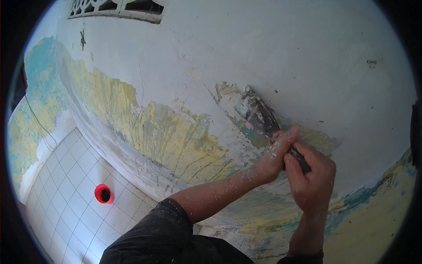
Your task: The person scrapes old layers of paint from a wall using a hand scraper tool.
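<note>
Both my hands grip one paint scraper, its wide blade smeared with grey and white residue (257,112). My left hand (272,158) is closed round the neck just behind the blade, flecked with white bits. Lower down, my right hand (313,174) wraps the dark handle. The blade lies against the wall (281,57), pointing up and to the left, at the edge of a patch with the white coat gone. Around it, ragged white paint borders bare yellow and green layers (176,130). How hard the blade presses cannot be seen.
A red bucket (110,194) with something dark inside stands on the white tiled floor (79,189) at the lower left. Higher up, a vent opening (116,11) breaks the wall. A thin cable (38,123) hangs at the far left. A small hook-like fixture (372,64) sits at the right.
</note>
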### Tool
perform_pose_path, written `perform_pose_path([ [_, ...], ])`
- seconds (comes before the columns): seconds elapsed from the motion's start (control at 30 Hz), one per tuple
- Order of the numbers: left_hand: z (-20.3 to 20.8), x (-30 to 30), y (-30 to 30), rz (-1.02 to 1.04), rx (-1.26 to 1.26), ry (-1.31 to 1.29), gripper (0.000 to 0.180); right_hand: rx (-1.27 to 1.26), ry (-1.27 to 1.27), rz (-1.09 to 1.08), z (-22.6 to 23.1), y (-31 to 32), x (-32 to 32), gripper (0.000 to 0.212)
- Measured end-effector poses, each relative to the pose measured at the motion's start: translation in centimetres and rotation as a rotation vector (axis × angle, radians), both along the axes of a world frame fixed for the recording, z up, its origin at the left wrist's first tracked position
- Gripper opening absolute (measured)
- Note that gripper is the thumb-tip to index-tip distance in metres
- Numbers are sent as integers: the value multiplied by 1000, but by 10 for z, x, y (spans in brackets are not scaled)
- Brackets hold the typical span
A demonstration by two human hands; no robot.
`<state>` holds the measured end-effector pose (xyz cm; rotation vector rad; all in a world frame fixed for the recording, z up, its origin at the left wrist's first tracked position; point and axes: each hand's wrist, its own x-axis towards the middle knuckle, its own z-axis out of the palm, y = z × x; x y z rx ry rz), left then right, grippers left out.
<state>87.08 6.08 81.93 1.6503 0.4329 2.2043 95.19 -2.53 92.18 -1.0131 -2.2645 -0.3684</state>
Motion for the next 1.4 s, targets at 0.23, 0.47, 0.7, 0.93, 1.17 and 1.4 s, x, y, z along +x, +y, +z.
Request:
perform_pose_path([
  [0.23,20,34,-25,-418,11,-63,54,4,87,59,27,-54,10,34],
  [0.47,28,7,-13,-867,-254,-137,55,154,46,93,17,-19,4,26],
  [0.7,-4,-3,10,-628,-108,-119,49,237,-77,-30,8,-9,-19,27],
  [0.93,29,19,-30,-449,18,30,44,135,41,48,30,-53,3,28],
  [1.17,9,-20,2,-1142,-103,-316,44,144,-61,137,8,7,-17,27],
  [1.4,17,14,-14,-452,177,-149,45,17,5,27,27,-33,-22,17],
])
